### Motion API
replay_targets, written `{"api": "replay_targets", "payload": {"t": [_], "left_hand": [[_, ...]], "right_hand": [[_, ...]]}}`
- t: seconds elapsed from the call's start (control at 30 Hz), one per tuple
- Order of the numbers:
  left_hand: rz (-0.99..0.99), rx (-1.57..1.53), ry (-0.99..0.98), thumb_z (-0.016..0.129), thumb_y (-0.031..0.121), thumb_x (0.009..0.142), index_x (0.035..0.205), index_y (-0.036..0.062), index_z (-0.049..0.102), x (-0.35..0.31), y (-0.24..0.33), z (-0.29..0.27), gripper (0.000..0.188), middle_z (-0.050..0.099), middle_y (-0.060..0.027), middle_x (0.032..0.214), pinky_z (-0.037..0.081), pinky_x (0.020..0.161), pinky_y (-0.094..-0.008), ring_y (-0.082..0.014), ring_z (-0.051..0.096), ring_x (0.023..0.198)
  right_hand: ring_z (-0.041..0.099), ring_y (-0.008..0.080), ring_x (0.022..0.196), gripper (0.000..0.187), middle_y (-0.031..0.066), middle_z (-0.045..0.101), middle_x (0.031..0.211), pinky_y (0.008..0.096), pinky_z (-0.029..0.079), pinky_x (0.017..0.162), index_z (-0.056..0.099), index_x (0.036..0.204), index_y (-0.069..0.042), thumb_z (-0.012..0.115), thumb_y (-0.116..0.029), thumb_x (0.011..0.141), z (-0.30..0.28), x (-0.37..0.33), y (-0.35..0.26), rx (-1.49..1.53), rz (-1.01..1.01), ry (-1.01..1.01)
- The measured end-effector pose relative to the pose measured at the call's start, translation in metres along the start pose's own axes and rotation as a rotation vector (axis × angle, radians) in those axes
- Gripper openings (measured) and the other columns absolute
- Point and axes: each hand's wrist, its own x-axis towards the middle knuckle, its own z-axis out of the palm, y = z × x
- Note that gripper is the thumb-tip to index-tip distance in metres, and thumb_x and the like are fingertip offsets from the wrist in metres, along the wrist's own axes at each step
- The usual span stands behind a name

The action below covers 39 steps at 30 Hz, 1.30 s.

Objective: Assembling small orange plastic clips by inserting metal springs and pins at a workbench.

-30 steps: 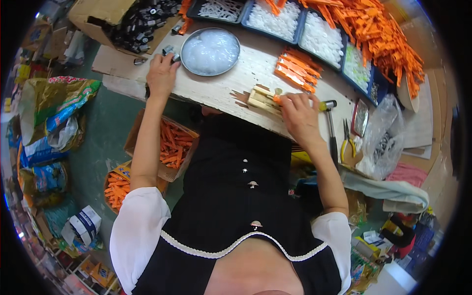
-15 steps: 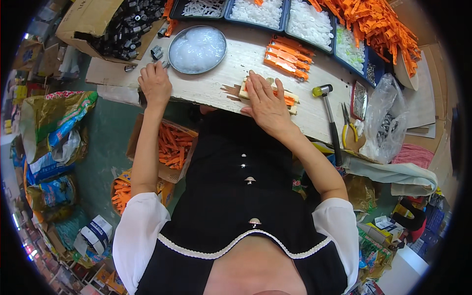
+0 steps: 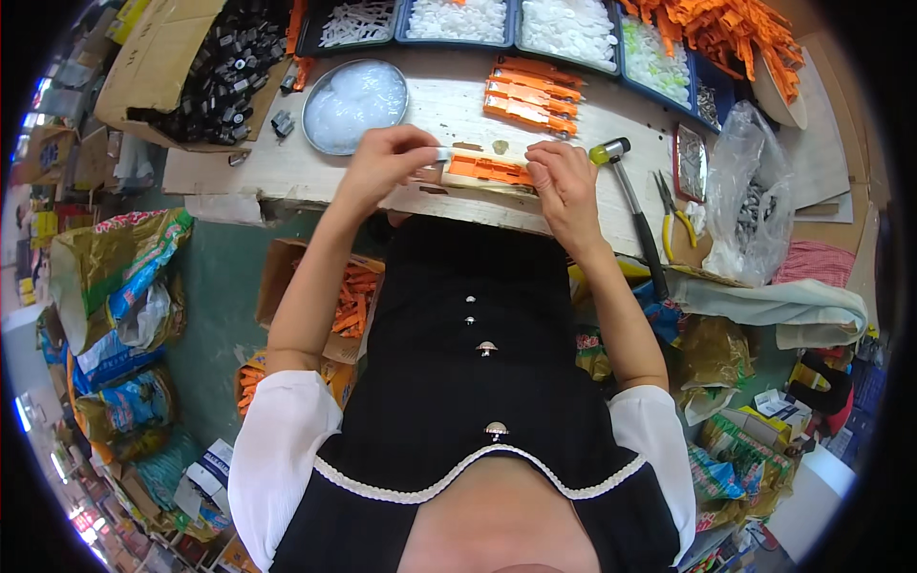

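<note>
An orange plastic part lies lengthwise in a pale holding block near the front edge of the workbench. At its left end my left hand pinches a small grey cap-like piece, its fingers closed. Over the right end of the orange part is my right hand, thumb and fingers drawn together; what they hold, if anything, is hidden. Beyond the block several orange parts lie side by side in a row. Left of them stands a round metal dish with a clear, glossy substance.
An open cardboard box of black and silver pieces sits at the left. Blue trays of small white parts line the back. To the right lie a hammer, pliers and a clear plastic bag. Orange parts are heaped back right.
My left hand has moved right from beside the loose grey pieces to the block, bringing a grey piece. My right hand has slid from atop the block to its right end, its fingers now curled.
</note>
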Motion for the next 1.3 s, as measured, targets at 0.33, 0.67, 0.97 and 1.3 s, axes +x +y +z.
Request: {"api": "replay_targets", "payload": {"t": [0.33,0.67,0.97,1.3], "left_hand": [[-0.056,0.501,-0.064,0.064,0.012,0.072,0.078,-0.0006,0.065,0.026,0.01,0.037,0.014,0.059,-0.0053,0.06,0.04,0.044,-0.0216,-0.0096,0.052,0.05],[-0.13,-0.232,-0.033,0.066,0.007,0.074,0.079,-0.0014,0.064,0.021,-0.024,0.03,0.01,0.057,-0.0031,0.062,0.036,0.039,-0.0184,-0.006,0.045,0.044],[-0.085,-0.251,-0.046,0.065,0.005,0.076,0.079,-0.0002,0.065,0.021,-0.026,0.031,0.007,0.056,-0.0038,0.063,0.038,0.039,-0.0195,-0.0067,0.046,0.044],[-0.063,-0.199,-0.028,0.065,0.005,0.075,0.078,-0.0011,0.064,0.024,-0.023,0.032,0.007,0.053,-0.0026,0.07,0.041,0.039,-0.0207,-0.0077,0.047,0.047]], "right_hand": [[0.049,0.0183,0.085,0.012,0.0026,0.058,0.091,0.031,0.03,0.077,0.061,0.085,-0.005,0.054,-0.015,0.085,-0.006,-0.009,0.013,-0.059,-0.012,0.028],[0.05,0.0183,0.084,0.011,0.0028,0.059,0.089,0.0305,0.031,0.076,0.061,0.084,-0.005,0.055,-0.014,0.084,-0.004,-0.005,0.023,-0.042,0.01,0.032],[0.05,0.0189,0.08,0.013,0.0035,0.059,0.083,0.0309,0.032,0.075,0.061,0.084,-0.004,0.055,-0.015,0.085,0.008,-0.01,0.032,-0.005,0.068,0.031],[0.054,0.0242,0.077,0.01,0.0089,0.059,0.083,0.0327,0.04,0.07,0.059,0.083,-0.002,0.055,-0.012,0.083,-0.014,-0.001,0.042,-0.098,-0.002,0.122]]}}
